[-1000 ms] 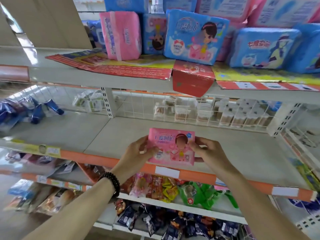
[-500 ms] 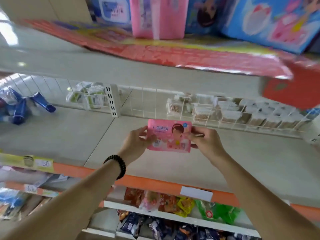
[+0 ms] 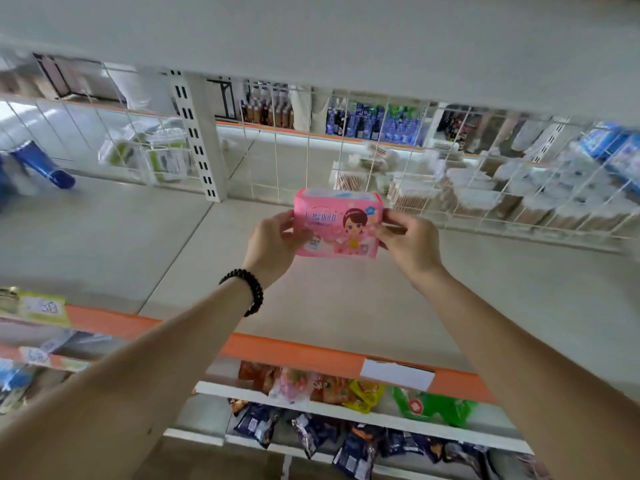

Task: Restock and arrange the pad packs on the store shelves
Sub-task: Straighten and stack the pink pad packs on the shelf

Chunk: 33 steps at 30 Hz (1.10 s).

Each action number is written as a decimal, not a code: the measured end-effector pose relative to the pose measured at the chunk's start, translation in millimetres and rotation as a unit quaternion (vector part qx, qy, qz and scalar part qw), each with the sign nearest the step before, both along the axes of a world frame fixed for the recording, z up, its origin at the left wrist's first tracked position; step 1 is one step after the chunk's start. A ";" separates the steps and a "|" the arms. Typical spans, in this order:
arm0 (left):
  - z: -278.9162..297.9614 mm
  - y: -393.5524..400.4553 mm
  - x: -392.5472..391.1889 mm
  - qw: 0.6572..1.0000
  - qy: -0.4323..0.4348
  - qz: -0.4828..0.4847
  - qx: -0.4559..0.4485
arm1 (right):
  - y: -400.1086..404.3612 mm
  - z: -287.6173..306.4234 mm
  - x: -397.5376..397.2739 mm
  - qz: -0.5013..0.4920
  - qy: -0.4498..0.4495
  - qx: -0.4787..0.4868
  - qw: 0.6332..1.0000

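A pink pad pack with a cartoon girl's face is held upright over the middle of the grey shelf. My left hand grips its left end and my right hand grips its right end, fingers curled round the edges. The pack hangs a little in front of the white wire back grid. Whether its bottom edge touches the shelf surface is unclear. A black bead bracelet sits on my left wrist.
The underside of the upper shelf spans the top. A slotted upright post stands at the left of the bay. Blue tubes lie far left. Behind the grid are boxed goods. Snack bags fill the lower shelves under the orange edge strip.
Both hands have carried the pink pack forward, deeper over the shelf toward the wire grid. The view has dropped, so the top shelf with the other pad packs is out of sight.
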<state>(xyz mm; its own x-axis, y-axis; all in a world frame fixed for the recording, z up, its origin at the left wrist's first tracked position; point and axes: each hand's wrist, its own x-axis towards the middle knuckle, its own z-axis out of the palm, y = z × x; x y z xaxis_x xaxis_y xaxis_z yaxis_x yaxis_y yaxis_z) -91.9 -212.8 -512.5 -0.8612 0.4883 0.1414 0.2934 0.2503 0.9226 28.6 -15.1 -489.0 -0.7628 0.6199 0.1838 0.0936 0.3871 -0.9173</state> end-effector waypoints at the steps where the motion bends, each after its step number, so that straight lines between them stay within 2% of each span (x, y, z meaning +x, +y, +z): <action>1: 0.7 0.5 -2.6 1.000 0.002 0.001 -0.002 | 0.0 -0.5 -3.3 -0.002 0.005 0.007 1.000; 9: 1.3 4.2 -26.8 0.997 0.054 0.030 -0.046 | -1.3 -10.5 -32.0 -0.019 0.012 0.066 0.998; 22: -12.5 -38.2 -72.4 0.990 0.078 0.088 -0.080 | -41.5 -27.6 -92.8 -0.004 -0.002 0.068 0.998; 26: -6.4 -57.4 -91.1 0.980 0.111 0.118 -0.113 | -65.3 -25.3 -119.3 0.003 -0.012 0.073 0.997; 33: -1.7 -67.9 -119.5 0.972 0.117 0.132 -0.153 | -82.3 -27.7 -144.1 -0.006 -0.018 0.048 0.999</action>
